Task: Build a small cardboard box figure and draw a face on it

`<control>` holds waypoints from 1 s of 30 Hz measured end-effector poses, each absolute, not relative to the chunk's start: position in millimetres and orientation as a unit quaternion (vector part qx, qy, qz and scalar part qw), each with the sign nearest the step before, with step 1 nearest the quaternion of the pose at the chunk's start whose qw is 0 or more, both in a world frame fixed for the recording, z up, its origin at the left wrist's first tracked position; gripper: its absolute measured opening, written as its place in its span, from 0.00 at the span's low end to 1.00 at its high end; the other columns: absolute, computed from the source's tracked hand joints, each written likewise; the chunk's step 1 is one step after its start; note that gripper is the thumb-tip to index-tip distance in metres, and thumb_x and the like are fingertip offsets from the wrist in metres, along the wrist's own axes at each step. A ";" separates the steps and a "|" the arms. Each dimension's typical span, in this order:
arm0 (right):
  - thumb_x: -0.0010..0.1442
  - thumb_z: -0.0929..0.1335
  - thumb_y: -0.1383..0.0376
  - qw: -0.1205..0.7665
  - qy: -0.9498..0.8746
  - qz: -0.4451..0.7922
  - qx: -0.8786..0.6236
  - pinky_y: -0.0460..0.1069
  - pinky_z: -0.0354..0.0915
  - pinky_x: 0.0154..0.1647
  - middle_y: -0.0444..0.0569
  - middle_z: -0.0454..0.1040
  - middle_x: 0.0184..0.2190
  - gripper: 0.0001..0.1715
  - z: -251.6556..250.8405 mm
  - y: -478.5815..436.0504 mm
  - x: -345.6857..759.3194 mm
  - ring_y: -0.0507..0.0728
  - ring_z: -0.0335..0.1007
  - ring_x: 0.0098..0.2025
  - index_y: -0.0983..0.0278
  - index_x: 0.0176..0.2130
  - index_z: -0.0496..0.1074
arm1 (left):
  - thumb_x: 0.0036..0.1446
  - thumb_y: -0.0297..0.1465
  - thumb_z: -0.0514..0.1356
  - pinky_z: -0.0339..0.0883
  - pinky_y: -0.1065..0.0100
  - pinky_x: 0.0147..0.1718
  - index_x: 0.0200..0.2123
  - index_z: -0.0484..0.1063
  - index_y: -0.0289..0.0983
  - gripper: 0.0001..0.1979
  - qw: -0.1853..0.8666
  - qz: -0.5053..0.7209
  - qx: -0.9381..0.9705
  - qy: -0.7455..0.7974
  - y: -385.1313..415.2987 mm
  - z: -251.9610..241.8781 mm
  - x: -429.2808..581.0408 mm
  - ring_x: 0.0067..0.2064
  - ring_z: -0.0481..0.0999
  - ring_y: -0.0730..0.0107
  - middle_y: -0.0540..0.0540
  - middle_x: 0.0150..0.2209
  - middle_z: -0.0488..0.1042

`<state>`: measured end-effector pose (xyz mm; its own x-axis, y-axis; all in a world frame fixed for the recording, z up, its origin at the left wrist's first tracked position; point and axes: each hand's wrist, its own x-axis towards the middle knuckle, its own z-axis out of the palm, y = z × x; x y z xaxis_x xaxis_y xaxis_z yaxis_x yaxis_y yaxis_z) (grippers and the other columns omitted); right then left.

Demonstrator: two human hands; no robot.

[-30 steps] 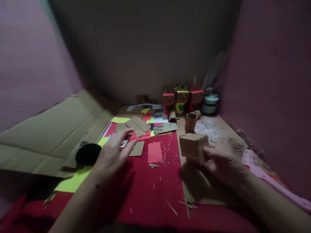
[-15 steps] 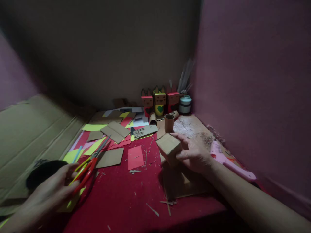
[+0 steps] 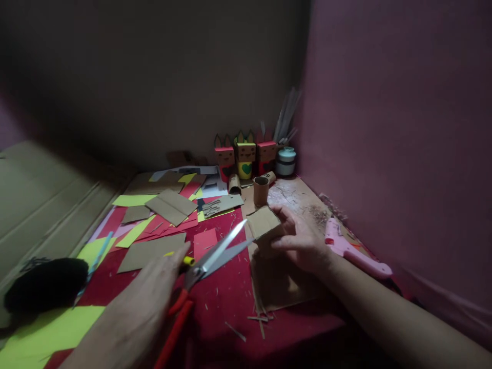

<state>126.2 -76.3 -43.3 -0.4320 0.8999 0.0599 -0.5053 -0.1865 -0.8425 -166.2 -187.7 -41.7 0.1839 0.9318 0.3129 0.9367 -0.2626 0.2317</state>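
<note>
Your left hand (image 3: 144, 297) holds red-handled scissors (image 3: 194, 277) and a yellow stick (image 3: 188, 260). The blades stand apart, pointing at the small cardboard box (image 3: 265, 223) gripped in your right hand (image 3: 303, 240); whether they touch it is hard to tell. Under the box, a cardboard sheet (image 3: 286, 289) lies on the red cloth (image 3: 215, 318). A pink glue gun (image 3: 355, 253) rests beside your right forearm. Behind the box, an open cardboard tube (image 3: 261, 193) stands upright, with three box-headed figures (image 3: 246, 152) and a pale blue jar (image 3: 286, 160) farther back.
</note>
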 end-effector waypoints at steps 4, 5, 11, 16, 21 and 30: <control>0.35 0.79 0.73 0.492 -0.421 0.727 -0.230 0.59 0.69 0.52 0.48 0.77 0.44 0.37 -46.0 -76.3 125.3 0.65 0.72 0.53 0.58 0.45 0.70 | 0.62 0.27 0.46 0.80 0.50 0.43 0.62 0.65 0.24 0.27 0.093 -0.115 -0.823 -0.548 -180.7 -40.2 -145.6 0.51 0.81 0.44 0.25 0.54 0.78; 0.35 0.79 0.73 0.493 -0.422 0.726 -0.227 0.59 0.69 0.52 0.48 0.77 0.45 0.37 -46.3 -76.5 124.9 0.65 0.73 0.53 0.58 0.45 0.70 | 0.61 0.25 0.45 0.81 0.51 0.40 0.61 0.66 0.21 0.27 0.115 -0.104 -0.832 -0.533 -179.6 -37.7 -140.7 0.48 0.83 0.44 0.23 0.51 0.79; 0.37 0.79 0.72 0.484 -0.429 0.730 -0.222 0.61 0.68 0.55 0.47 0.77 0.44 0.38 -46.5 -78.2 123.8 0.64 0.74 0.52 0.57 0.48 0.70 | 0.57 0.21 0.42 0.79 0.59 0.24 0.57 0.68 0.15 0.28 0.150 -0.085 -0.824 -0.539 -175.3 -24.5 -121.9 0.32 0.85 0.49 0.22 0.40 0.81; 0.37 0.78 0.73 0.485 -0.433 0.728 -0.219 0.56 0.71 0.49 0.45 0.78 0.44 0.37 -48.9 -77.3 123.1 0.61 0.76 0.46 0.57 0.47 0.72 | 0.57 0.20 0.41 0.78 0.58 0.23 0.57 0.68 0.17 0.29 0.147 -0.050 -0.809 -0.567 -174.2 -25.0 -118.8 0.31 0.85 0.51 0.25 0.39 0.81; 0.37 0.78 0.73 0.476 -0.438 0.730 -0.219 0.56 0.70 0.51 0.45 0.78 0.44 0.38 -49.4 -77.8 122.4 0.61 0.75 0.47 0.56 0.48 0.72 | 0.58 0.20 0.40 0.76 0.60 0.21 0.58 0.68 0.18 0.30 0.141 -0.021 -0.801 -0.582 -175.0 -24.7 -119.1 0.28 0.83 0.53 0.25 0.40 0.81; 0.36 0.79 0.73 0.480 -0.432 0.727 -0.235 0.57 0.68 0.54 0.44 0.77 0.43 0.37 -48.7 -78.6 121.7 0.61 0.74 0.48 0.56 0.47 0.72 | 0.60 0.19 0.39 0.78 0.59 0.24 0.62 0.64 0.17 0.30 0.069 -0.002 -0.802 -0.593 -173.2 -25.6 -114.8 0.31 0.85 0.53 0.25 0.44 0.81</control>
